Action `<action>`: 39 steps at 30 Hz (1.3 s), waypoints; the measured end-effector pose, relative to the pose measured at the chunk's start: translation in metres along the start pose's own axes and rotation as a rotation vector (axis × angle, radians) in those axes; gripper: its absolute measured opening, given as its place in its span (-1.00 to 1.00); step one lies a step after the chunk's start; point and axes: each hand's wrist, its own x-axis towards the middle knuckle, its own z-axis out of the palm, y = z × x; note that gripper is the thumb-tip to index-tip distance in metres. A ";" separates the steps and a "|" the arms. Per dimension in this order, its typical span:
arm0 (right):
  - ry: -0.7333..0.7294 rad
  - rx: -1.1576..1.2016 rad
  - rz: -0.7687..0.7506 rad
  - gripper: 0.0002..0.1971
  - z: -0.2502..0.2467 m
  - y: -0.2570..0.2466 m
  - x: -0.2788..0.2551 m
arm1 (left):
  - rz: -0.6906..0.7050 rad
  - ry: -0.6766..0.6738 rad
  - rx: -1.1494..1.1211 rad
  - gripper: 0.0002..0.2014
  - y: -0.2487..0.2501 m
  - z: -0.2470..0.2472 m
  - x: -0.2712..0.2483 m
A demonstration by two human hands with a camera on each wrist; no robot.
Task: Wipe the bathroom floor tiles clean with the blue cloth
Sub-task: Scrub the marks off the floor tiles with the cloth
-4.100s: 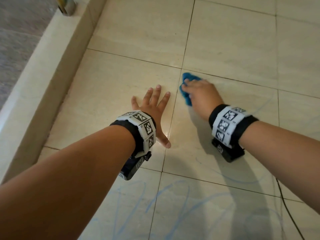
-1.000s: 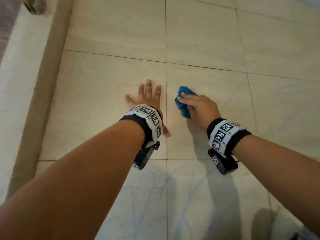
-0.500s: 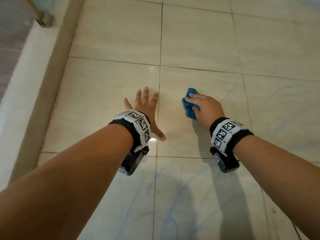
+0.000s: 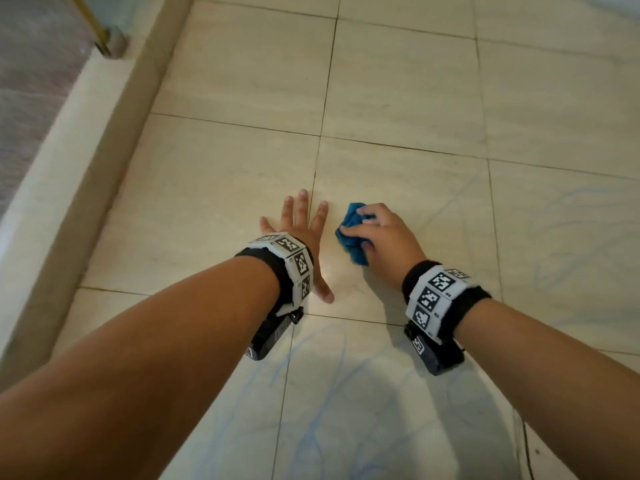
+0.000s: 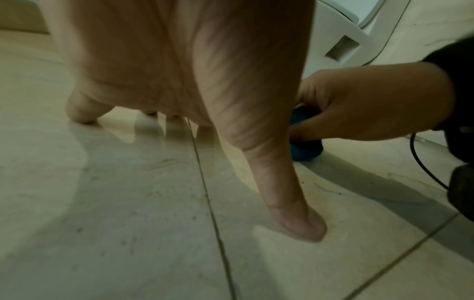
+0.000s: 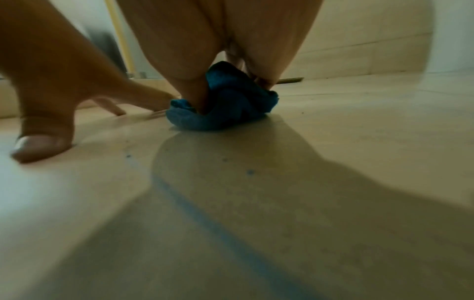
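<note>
The blue cloth (image 4: 351, 233) is bunched into a wad on the beige floor tiles (image 4: 398, 188). My right hand (image 4: 384, 237) grips it from above, fingers curled over its top and thumb at its left side; the right wrist view shows the cloth (image 6: 225, 105) squeezed between thumb and fingers against the floor. My left hand (image 4: 301, 233) lies flat on the tile just left of the cloth, fingers spread and straight, holding nothing. In the left wrist view the cloth (image 5: 306, 149) peeks out under the right hand. Faint blue scribble marks (image 4: 332, 393) cover the nearer tiles.
A raised beige kerb (image 4: 90, 168) runs along the left, with a dark textured floor beyond it and a metal post foot (image 4: 112, 41) at its top. More blue marks (image 4: 571, 244) streak the tile to the right. A white fixture (image 5: 346, 36) stands behind the right hand.
The right hand has slid the cloth a little toward the left hand, and now sits close beside it. The left hand stays flat on the tile. The view has tilted slightly.
</note>
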 end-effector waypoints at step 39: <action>0.145 -0.054 0.104 -0.71 -0.008 0.031 -0.006 | 0.027 -0.008 -0.036 0.55 -0.006 -0.001 -0.003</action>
